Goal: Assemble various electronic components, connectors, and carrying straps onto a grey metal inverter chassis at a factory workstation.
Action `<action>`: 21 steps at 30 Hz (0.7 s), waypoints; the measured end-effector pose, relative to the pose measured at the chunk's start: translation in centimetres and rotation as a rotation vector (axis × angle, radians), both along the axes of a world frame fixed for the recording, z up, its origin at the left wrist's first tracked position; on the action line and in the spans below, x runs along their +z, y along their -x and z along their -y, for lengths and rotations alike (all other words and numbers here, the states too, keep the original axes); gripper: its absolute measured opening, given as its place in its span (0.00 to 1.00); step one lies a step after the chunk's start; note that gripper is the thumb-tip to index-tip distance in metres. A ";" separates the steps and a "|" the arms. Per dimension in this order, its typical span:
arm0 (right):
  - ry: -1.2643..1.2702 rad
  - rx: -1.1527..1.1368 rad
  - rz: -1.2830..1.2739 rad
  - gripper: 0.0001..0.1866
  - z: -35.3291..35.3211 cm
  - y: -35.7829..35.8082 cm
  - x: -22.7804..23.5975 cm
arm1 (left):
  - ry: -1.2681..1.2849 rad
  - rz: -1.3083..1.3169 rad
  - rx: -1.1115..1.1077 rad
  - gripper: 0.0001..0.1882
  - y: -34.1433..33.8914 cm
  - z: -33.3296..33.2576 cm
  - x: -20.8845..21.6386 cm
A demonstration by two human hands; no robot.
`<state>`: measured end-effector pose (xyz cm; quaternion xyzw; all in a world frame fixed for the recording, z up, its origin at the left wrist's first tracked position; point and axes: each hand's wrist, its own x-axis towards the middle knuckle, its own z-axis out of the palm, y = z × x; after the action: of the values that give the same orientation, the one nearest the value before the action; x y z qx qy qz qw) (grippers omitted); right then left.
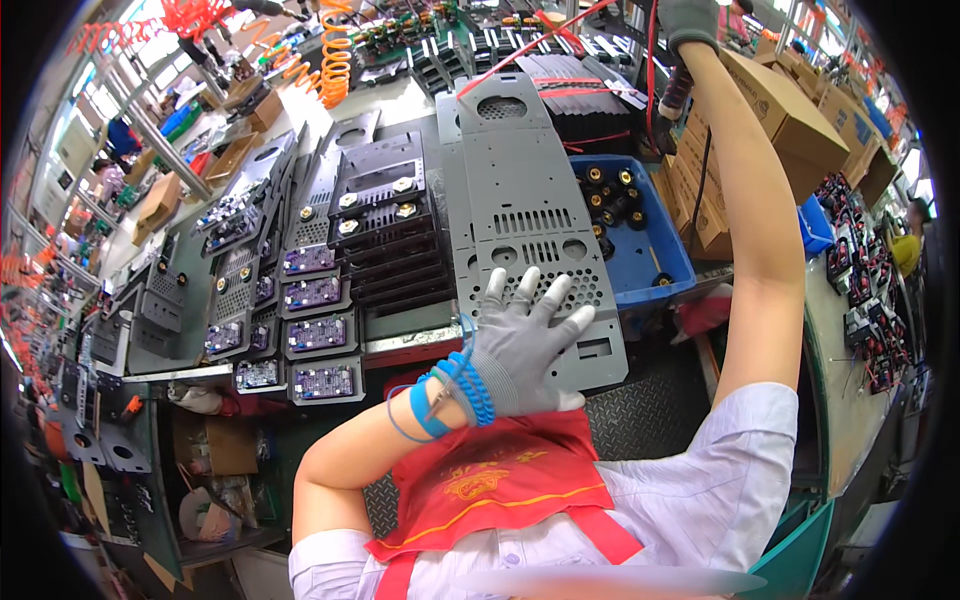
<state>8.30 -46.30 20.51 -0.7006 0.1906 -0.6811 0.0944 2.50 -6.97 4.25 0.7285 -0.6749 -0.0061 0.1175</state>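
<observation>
My left hand (pixel 525 340), in a grey glove with pale fingertips, lies flat with spread fingers on the near part of a long grey perforated metal panel (pixel 515 190). A coiled blue wrist strap (pixel 465 390) circles that wrist. My right arm stretches far forward. At its end my right hand (pixel 690 22), in a grey glove, is cut by the top edge, so its fingers are hidden. Just below it hangs a dark handheld tool (pixel 676 92) beside a red cord; whether the hand grips it cannot be told.
A blue bin (pixel 650 250) with black round parts having brass-coloured centres stands right of the panel. Left are stacked black brackets (pixel 395 250) and plates bearing purple circuit boards (pixel 322 330). Cardboard boxes (pixel 780 120) rise at the right. Orange coiled hoses (pixel 335 60) hang over the far left.
</observation>
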 end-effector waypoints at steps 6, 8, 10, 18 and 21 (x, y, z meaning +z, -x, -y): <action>-0.054 -0.285 0.045 0.13 4.1 -2.1 3.6 | 0.014 0.081 0.123 0.43 2.3 -0.6 -1.8; -0.043 -0.213 0.009 0.13 4.8 -3.9 4.2 | 0.014 0.124 0.168 0.42 3.3 -0.8 -2.6; -0.041 -0.089 -0.080 0.14 4.5 -6.0 4.0 | 0.160 0.226 0.222 0.35 4.0 -1.0 -3.2; -0.237 0.021 -0.212 0.17 0.6 -11.5 1.6 | 0.140 0.287 0.242 0.21 7.0 -4.9 -3.5; -0.217 -0.039 -0.009 0.16 0.3 -11.9 4.1 | 0.103 0.303 0.221 0.21 7.3 -5.4 -3.3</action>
<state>20.16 -46.56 24.65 -0.6854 0.2774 -0.6550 0.1556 -4.84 -1.55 0.94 0.7837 -0.6003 0.1511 0.0514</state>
